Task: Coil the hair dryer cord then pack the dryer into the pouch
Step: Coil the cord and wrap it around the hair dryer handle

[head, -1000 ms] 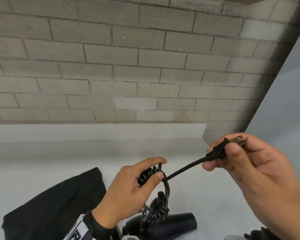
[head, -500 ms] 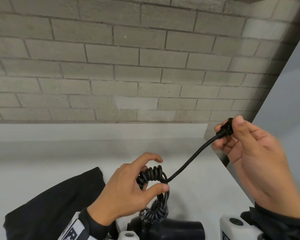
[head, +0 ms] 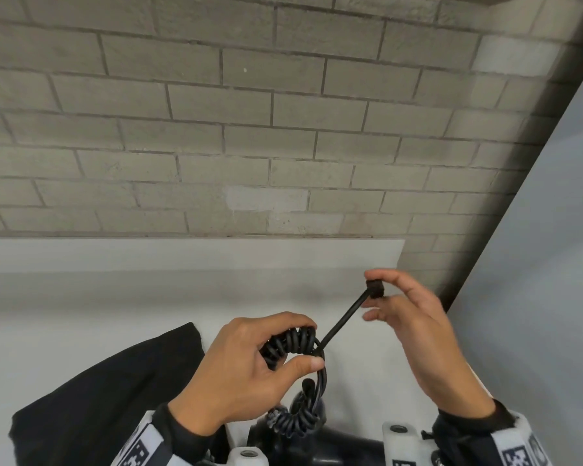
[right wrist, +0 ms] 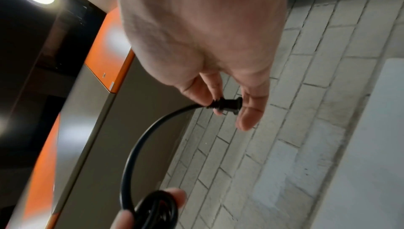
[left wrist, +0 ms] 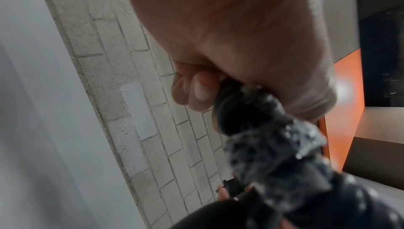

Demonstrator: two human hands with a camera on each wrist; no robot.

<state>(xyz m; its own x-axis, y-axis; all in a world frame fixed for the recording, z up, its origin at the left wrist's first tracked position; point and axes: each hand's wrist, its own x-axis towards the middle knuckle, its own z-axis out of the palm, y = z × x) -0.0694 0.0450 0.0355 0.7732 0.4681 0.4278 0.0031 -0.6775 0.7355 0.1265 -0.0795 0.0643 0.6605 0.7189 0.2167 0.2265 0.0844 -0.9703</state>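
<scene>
The left hand (head: 246, 368) is curled round a bundle of the black spiral cord (head: 292, 341), thumb underneath and fingers over the top, holding the gathered coils above the white counter (head: 81, 314); in the left wrist view the same hand (left wrist: 240, 42) closes on blurred dark loops of the cord (left wrist: 247, 110) close to the lens; from the bundle a straight stretch of cord runs up and to the right to the plug (head: 374, 289), which the right hand (head: 418, 338) pinches between thumb and fingertips, the other fingers loosely spread; the right wrist view shows that hand (right wrist: 207, 42) holding the plug (right wrist: 227, 104) at its fingertips, with the cord (right wrist: 140, 142) arcing down from it to the dark coil at the lower edge; below the left hand more coils hang down and meet the black hair dryer (head: 317, 442), which lies on the counter at the bottom edge of the head view, partly hidden by the wrists; the black pouch (head: 115, 398) lies flat on the counter to the left of the dryer, just under the left forearm, and whether it touches the dryer cannot be told; behind the counter stands a grey brick wall (head: 249, 129), and a pale panel (head: 535, 297) rises on the right.
</scene>
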